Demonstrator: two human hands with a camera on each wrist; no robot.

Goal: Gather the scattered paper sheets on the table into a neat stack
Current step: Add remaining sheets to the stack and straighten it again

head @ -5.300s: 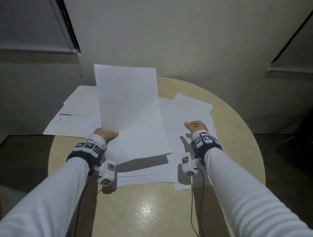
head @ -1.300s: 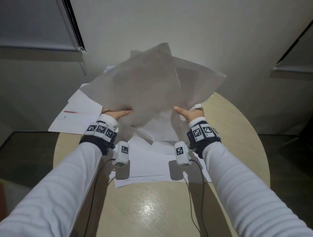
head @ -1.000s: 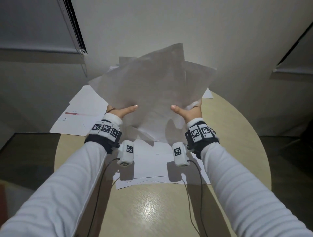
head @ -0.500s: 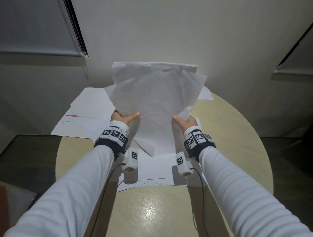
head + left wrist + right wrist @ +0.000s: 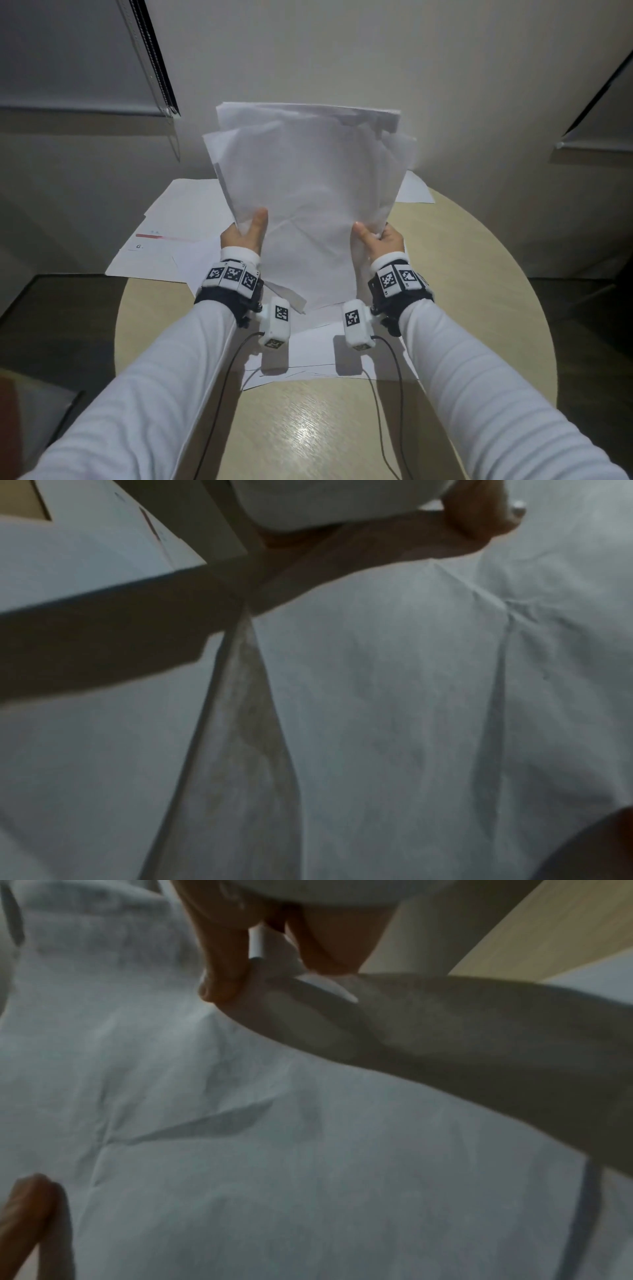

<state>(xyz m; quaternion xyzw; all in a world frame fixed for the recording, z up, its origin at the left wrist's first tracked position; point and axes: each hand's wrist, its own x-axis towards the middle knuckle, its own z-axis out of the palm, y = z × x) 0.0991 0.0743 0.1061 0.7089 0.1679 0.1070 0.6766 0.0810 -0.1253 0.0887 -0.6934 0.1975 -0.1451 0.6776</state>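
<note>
A bundle of white paper sheets (image 5: 308, 192) stands nearly upright above the round table (image 5: 479, 308), its edges uneven at the top and right. My left hand (image 5: 245, 233) pinches its left edge, thumb on the near face. My right hand (image 5: 376, 238) pinches the right edge the same way. The wrist views show the creased paper (image 5: 394, 696) (image 5: 240, 1150) up close, with the left thumb (image 5: 479, 526) and the right fingers (image 5: 222, 969) on it. More sheets (image 5: 178, 240) lie flat at the table's left, one with a red line, and others (image 5: 318, 349) lie under my wrists.
A single sheet corner (image 5: 412, 192) lies at the table's far right behind the bundle. A wall stands close behind the table, with window blinds (image 5: 68, 51) at the upper left. Bare tabletop (image 5: 308, 428) lies in front of the flat sheets. Cables run from the wrist cameras.
The splayed handful has been drawn together into a more aligned upright bundle. Both hands have come closer to each other and now hold its side edges.
</note>
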